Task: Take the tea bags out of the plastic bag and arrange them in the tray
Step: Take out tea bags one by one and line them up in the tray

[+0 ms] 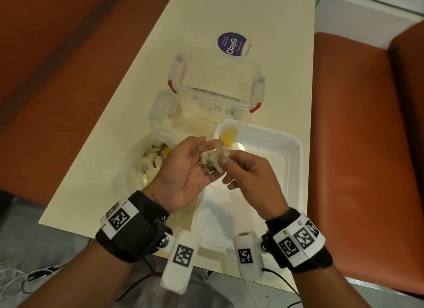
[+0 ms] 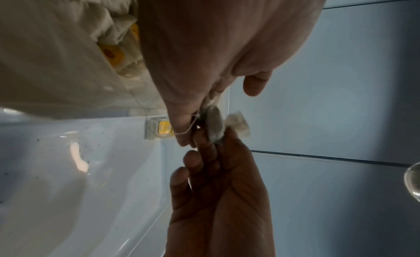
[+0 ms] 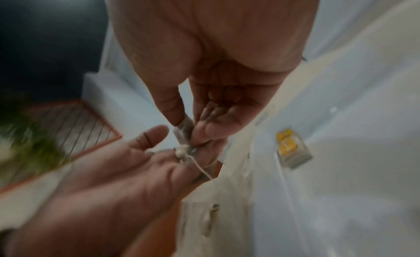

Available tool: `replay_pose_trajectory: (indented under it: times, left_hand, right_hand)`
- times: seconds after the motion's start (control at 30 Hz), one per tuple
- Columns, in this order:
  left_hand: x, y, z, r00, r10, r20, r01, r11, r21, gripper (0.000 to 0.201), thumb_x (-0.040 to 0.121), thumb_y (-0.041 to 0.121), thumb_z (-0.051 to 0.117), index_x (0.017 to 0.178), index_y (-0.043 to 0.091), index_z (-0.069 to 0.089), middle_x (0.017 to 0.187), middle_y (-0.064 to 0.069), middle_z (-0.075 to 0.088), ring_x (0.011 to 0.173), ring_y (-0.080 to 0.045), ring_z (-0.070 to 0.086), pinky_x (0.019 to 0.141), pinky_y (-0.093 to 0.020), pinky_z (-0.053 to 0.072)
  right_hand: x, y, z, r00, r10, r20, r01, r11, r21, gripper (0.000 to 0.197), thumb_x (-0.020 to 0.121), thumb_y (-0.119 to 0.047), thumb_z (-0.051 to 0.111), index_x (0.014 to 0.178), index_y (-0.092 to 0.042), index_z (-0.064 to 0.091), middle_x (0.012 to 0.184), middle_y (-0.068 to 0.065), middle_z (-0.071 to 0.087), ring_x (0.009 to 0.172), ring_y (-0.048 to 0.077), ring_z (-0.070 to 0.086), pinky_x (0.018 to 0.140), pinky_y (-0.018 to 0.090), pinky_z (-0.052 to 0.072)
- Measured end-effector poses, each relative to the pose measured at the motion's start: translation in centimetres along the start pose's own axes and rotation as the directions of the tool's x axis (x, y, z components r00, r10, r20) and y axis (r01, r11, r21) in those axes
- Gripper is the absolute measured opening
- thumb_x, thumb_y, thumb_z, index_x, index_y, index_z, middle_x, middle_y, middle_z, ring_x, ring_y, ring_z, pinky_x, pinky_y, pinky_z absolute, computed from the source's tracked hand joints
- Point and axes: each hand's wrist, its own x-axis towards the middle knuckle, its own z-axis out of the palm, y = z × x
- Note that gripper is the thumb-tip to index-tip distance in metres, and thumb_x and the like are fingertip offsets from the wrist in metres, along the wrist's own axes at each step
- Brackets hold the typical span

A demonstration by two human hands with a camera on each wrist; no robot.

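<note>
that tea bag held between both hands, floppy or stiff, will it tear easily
Probably floppy: the tea bag bends and crumples between the right hand and left hand. Likely light, held by fingertips alone. Its thin string dangles loose and may snag.

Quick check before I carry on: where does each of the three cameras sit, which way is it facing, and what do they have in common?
Head: worn on the head, looking forward and down at the table; both forearms and wristbands show, with the plastic bag left of the tray.
Left wrist: looks along the left hand at the tea bag.
Right wrist: looks along the right hand at the same pinch.
Shared: all three show both hands on the tea bag; the tea bag already in the tray also appears in each.
</note>
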Motion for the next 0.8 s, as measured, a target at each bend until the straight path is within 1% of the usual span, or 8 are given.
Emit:
replay_pose_trajectory:
  times: [0.03,0.07,0.13,0.27,0.4,0.53,0.63,0.8]
  left_hand:
    - [0.0,-0.1,0.1,1.0,0.013,0.007,-0.014,1.0,0.016,0.047,0.083,0.028,0.057,0.116,-0.003,0.065,0.111,-0.023,0.062,0.1,-0.028,0.056,0.096,-0.039,0.047]
    - [0.1,-0.2,0.0,1.0,0.03,0.009,-0.03,0.999,0.045,0.041,0.085,0.023,0.059,0.115,-0.004,0.066,0.107,-0.019,0.063,0.096,-0.024,0.057,0.091,-0.036,0.05]
    - [0.2,-0.3,-0.2,0.998,0.065,-0.009,-0.063,0.988,0.139,0.035,0.093,0.016,0.059,0.122,-0.003,0.064,0.104,-0.014,0.068,0.091,-0.019,0.064,0.083,-0.031,0.057]
    - [0.0,-0.5,-0.6,0.997,0.081,-0.006,-0.074,0.935,0.346,0.03,0.091,0.019,0.067,0.119,0.01,0.069,0.1,-0.006,0.074,0.09,-0.014,0.07,0.079,-0.028,0.058]
    - [-0.1,-0.7,-0.6,0.99,0.128,-0.064,-0.088,0.898,0.432,0.024,0.088,0.015,0.072,0.111,0.011,0.07,0.094,-0.006,0.075,0.082,-0.012,0.071,0.065,-0.024,0.057]
    - [0.0,-0.9,-0.6,0.98,0.177,-0.091,-0.108,0.858,0.502,0.016,0.086,0.012,0.075,0.101,0.011,0.071,0.087,-0.007,0.072,0.076,-0.011,0.069,0.064,-0.024,0.056]
    - [-0.3,-0.8,-0.6,0.985,0.16,-0.062,-0.105,0.846,0.523,0.019,0.085,0.016,0.076,0.102,0.012,0.071,0.087,-0.003,0.073,0.077,-0.01,0.069,0.065,-0.025,0.056]
    - [-0.6,-0.6,-0.5,0.982,0.171,-0.081,-0.098,0.826,0.556,0.02,0.083,0.02,0.078,0.101,0.015,0.071,0.081,0.002,0.073,0.07,-0.008,0.069,0.058,-0.021,0.053]
  right_hand:
    - [0.0,-0.1,-0.2,0.999,0.036,0.025,-0.038,0.996,0.076,0.019,0.099,-0.021,0.059,0.1,-0.013,0.076,0.08,0.012,0.07,0.065,0.013,0.063,0.064,0.032,0.052]
    - [0.0,-0.2,-0.4,0.997,0.059,0.044,-0.064,0.99,0.126,0.021,0.101,-0.019,0.056,0.1,-0.009,0.075,0.085,0.019,0.069,0.066,0.015,0.062,0.064,0.033,0.051]
    - [0.0,-0.4,-0.6,0.996,0.07,0.05,-0.078,0.983,0.165,0.023,0.102,-0.019,0.054,0.103,-0.007,0.073,0.092,0.022,0.068,0.067,0.016,0.063,0.065,0.034,0.051]
    - [0.3,-0.5,-0.7,0.998,0.056,0.007,-0.057,0.985,0.161,0.02,0.1,-0.021,0.056,0.101,-0.006,0.069,0.084,0.007,0.068,0.068,0.015,0.064,0.065,0.034,0.051]
    - [0.5,-0.4,-0.9,0.999,0.032,-0.042,-0.026,0.99,0.141,0.013,0.098,-0.018,0.06,0.098,-0.012,0.071,0.083,-0.003,0.069,0.071,0.01,0.061,0.065,0.029,0.052]
    - [0.6,-0.5,-1.2,0.999,0.027,-0.029,-0.022,0.991,0.134,0.004,0.094,-0.016,0.066,0.091,-0.016,0.069,0.08,-0.001,0.069,0.07,0.011,0.061,0.064,0.029,0.052]
    - [0.8,-0.6,-1.4,0.999,0.027,-0.037,-0.021,0.988,0.15,0.003,0.093,-0.015,0.067,0.09,-0.014,0.069,0.08,0.004,0.07,0.068,0.012,0.062,0.064,0.028,0.052]
    - [1.0,-0.6,-1.4,0.998,0.049,-0.05,-0.039,0.982,0.185,0.006,0.094,-0.014,0.066,0.088,-0.013,0.067,0.079,0.003,0.069,0.068,0.011,0.062,0.063,0.026,0.052]
